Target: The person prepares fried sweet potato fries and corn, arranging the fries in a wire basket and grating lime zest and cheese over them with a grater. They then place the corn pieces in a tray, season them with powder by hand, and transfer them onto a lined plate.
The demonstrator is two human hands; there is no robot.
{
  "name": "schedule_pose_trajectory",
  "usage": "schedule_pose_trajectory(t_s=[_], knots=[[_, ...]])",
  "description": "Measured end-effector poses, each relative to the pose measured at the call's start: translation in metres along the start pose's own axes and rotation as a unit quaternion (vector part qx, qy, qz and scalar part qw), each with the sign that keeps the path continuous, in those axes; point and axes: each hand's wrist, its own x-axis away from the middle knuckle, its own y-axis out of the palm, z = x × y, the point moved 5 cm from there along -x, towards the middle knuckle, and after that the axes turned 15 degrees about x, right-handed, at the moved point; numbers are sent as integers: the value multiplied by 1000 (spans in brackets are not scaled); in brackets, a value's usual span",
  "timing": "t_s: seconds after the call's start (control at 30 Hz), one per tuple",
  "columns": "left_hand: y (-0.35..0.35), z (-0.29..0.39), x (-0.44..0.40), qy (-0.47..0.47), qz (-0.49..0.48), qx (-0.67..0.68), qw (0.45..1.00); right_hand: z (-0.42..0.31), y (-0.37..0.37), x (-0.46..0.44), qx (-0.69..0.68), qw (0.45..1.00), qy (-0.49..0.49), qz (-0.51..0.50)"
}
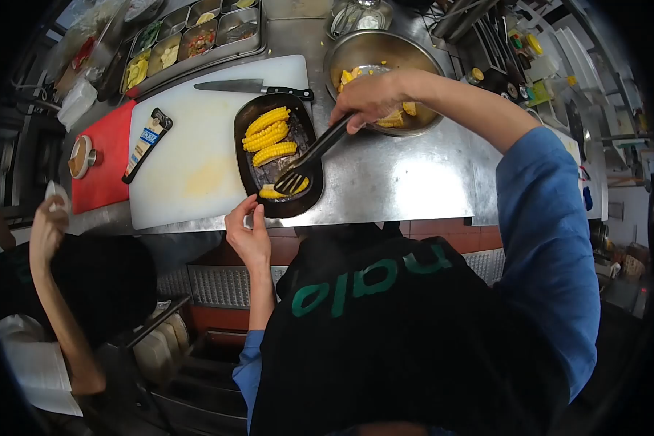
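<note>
My right hand [370, 100] is closed around the handle of black tongs [314, 154]. Their slotted tips rest on a piece of corn [272, 192] at the near end of a black oval dish [245, 163]. Three more yellow corn pieces [267, 136] lie in a row further up in the dish. At the dish's near left rim is my left hand [248, 236], its thumb and fingertips closed on the edge. Beneath my right wrist, a large steel bowl [421, 65] holds more yellow corn pieces [410, 108], partly hidden by the hand.
A knife [251, 86] lies across the white cutting board [189, 145], near a labelled packet [147, 144]. Left are a red board [103, 156] and a small cup [81, 156]. Ingredient containers [229, 45] stand behind. Another person's hand [49, 221] is at far left.
</note>
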Motion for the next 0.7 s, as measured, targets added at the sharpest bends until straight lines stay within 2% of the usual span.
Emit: schedule_pose_trajectory(t_s=[0.07,0.17,0.23,0.3,0.37,0.4,0.43,0.5,0.6,0.63,0.67,0.7], knots=[[4,0,-1,14,-17,2,1000,3,2,2,6,1000,15,19],[5,10,-5,112,-36,-59,991,2,-13,55,-6,994,25,106],[4,17,-8,127,6,-42,991,6,-23,134,74,945,100,302],[-2,19,-8,107,43,-24,993,29,-3,190,97,914,297,258],[14,35,-19,113,22,10,993,66,46,194,132,909,385,87],[30,44,-26,111,-10,35,993,70,62,189,115,902,415,36],[46,59,-29,107,-41,66,991,57,66,190,60,896,439,45],[77,90,-33,181,-97,47,978,50,61,198,157,872,364,288],[117,129,-22,231,-103,45,966,73,-2,304,188,744,413,491],[131,146,-15,186,-102,56,976,97,-22,348,179,696,442,537],[147,146,-11,176,-109,60,977,130,-28,394,187,592,411,667],[161,145,-7,164,-115,62,978,145,-45,433,157,505,457,715]])
